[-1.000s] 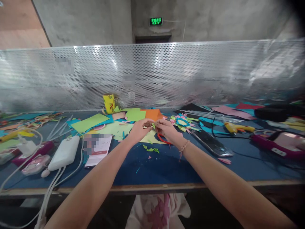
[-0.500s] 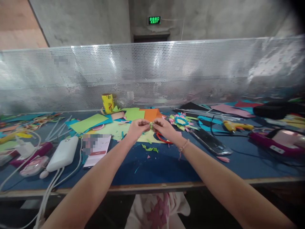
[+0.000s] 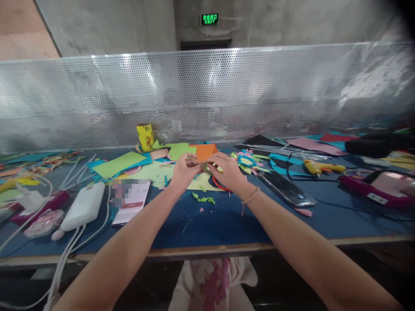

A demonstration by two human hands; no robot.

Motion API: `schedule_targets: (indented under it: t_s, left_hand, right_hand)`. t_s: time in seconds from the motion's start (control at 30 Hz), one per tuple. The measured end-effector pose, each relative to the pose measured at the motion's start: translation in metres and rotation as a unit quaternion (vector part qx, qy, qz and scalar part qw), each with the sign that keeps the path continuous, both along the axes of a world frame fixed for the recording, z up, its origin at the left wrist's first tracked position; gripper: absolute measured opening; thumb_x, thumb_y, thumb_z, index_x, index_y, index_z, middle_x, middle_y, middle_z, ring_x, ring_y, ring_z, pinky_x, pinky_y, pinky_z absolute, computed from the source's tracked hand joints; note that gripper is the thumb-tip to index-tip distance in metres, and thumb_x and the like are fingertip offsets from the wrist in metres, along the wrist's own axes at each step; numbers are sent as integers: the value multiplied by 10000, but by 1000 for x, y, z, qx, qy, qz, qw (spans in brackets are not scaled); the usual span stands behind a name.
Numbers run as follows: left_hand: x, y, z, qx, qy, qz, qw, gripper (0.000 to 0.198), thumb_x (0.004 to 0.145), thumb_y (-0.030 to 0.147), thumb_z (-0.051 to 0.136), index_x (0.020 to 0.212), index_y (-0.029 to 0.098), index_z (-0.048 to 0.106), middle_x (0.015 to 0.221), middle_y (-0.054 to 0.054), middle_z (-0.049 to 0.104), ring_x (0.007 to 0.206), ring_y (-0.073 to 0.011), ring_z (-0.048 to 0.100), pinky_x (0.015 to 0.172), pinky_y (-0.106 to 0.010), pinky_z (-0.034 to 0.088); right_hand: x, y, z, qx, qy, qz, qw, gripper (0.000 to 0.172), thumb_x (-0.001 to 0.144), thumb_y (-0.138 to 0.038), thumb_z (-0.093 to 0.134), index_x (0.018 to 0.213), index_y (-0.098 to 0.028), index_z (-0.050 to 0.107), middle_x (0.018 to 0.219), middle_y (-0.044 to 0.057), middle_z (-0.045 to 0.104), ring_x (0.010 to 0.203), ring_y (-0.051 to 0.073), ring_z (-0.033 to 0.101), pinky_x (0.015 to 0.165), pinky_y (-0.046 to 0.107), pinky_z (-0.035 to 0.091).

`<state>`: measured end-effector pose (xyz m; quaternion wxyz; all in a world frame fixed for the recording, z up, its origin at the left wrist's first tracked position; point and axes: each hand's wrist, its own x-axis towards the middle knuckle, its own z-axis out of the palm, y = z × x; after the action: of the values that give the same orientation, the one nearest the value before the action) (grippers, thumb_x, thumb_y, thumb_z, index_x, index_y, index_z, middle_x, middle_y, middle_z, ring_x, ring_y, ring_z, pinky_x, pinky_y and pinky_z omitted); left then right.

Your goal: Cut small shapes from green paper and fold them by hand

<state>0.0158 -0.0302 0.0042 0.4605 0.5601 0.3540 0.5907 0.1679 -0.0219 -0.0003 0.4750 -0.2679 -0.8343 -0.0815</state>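
Fingertips of my left hand [image 3: 187, 171] and my right hand [image 3: 224, 169] meet over the middle of the table, pinching a small piece of green paper [image 3: 205, 166] between them. The fingers cover most of it, so its shape is hard to make out. Under and behind the hands lie pale green paper [image 3: 154, 171] and a folded orange sheet [image 3: 206, 150]. A red ring-like item [image 3: 221, 185] shows below my right hand. Curled green scraps [image 3: 203, 199] rest on the table in front. A layered paper flower [image 3: 247, 159] sits right of my right hand.
On the left are a phone with a lit screen [image 3: 132, 202], a white power bank [image 3: 83, 206] with cables and a purple power strip [image 3: 42, 208]. A dark phone [image 3: 287, 190] and yellow glue gun [image 3: 324, 167] lie right. A perforated metal panel [image 3: 207, 95] closes off the back.
The view has tipped slightly, so the table sits a little higher. My right fingers have spread and shifted around the green paper; both hands stay together.
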Motion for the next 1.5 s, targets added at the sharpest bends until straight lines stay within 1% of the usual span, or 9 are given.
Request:
schedule_targets:
  t_s: [0.23, 0.47, 0.6, 0.73, 0.9, 1.03, 1.17, 1.33, 1.5]
  left_hand:
    - [1, -3, -1, -24, -54, -29, 998, 323, 557, 118, 646, 819, 154, 459, 626, 19, 601, 608, -103, 584, 698, -338, 507]
    - [2, -5, 3, -42, -58, -16, 997, 333, 542, 115, 662, 802, 148, 456, 634, 16, 594, 616, -106, 589, 703, -318, 494]
    - [3, -5, 4, -48, -73, -17, 996, 325, 541, 90, 643, 805, 142, 461, 613, 27, 581, 614, -97, 581, 701, -300, 486]
    - [3, -6, 5, -80, -98, -26, 992, 299, 541, 60, 621, 790, 134, 472, 578, 33, 567, 579, -85, 564, 681, -285, 482]
    - [1, -3, 5, -122, -124, -60, 983, 308, 557, 47, 613, 815, 131, 466, 548, 29, 568, 536, -87, 561, 677, -299, 487]
    - [-1, -1, 5, -146, -135, -67, 978, 297, 576, 49, 609, 820, 136, 464, 569, 17, 582, 544, -90, 568, 693, -306, 489]
    - [-1, -5, 9, -95, -125, -50, 986, 309, 564, 65, 634, 805, 149, 459, 601, 25, 586, 596, -95, 581, 703, -302, 487]
    - [0, -10, 12, -48, -100, -18, 994, 345, 542, 110, 673, 790, 157, 437, 619, 23, 600, 621, -108, 599, 726, -319, 481]
    - [0, -8, 6, 12, -46, -12, 999, 348, 549, 173, 688, 794, 168, 441, 647, 7, 630, 630, -122, 603, 700, -313, 471]
  right_hand:
    - [1, 0, 0, 12, -20, -1, 1000, 165, 801, -122, 454, 865, -192, 588, 787, 37, 607, 758, 146, 538, 696, 299, 450]
    - [0, -2, 1, 1, -19, -10, 1000, 180, 823, -166, 426, 891, -208, 587, 816, 52, 598, 789, 165, 540, 717, 327, 459]
    - [0, -1, -1, 7, -23, -2, 1000, 202, 828, -168, 413, 926, -206, 586, 838, 60, 598, 824, 172, 538, 746, 344, 457]
    - [2, 2, -2, 15, -37, 9, 999, 225, 838, -174, 401, 953, -215, 590, 848, 56, 609, 815, 163, 551, 749, 341, 461]
    - [5, 3, -2, 27, -53, 28, 998, 229, 850, -184, 394, 965, -207, 591, 876, 60, 620, 827, 154, 563, 750, 329, 470]
    - [6, 2, -2, 24, -47, 14, 998, 219, 853, -192, 401, 963, -207, 589, 904, 57, 630, 855, 153, 568, 766, 326, 471]
    - [3, -1, -2, -6, -8, -16, 1000, 196, 841, -195, 421, 939, -226, 588, 846, 41, 641, 815, 162, 575, 748, 341, 473]
    - [-2, -7, 1, 3, 33, 6, 999, 192, 816, -149, 435, 924, -220, 577, 900, 49, 617, 861, 159, 552, 770, 338, 472]
    - [-3, -10, 3, -45, 41, 8, 998, 155, 810, -168, 441, 888, -220, 565, 842, 41, 596, 808, 159, 542, 663, 307, 497]
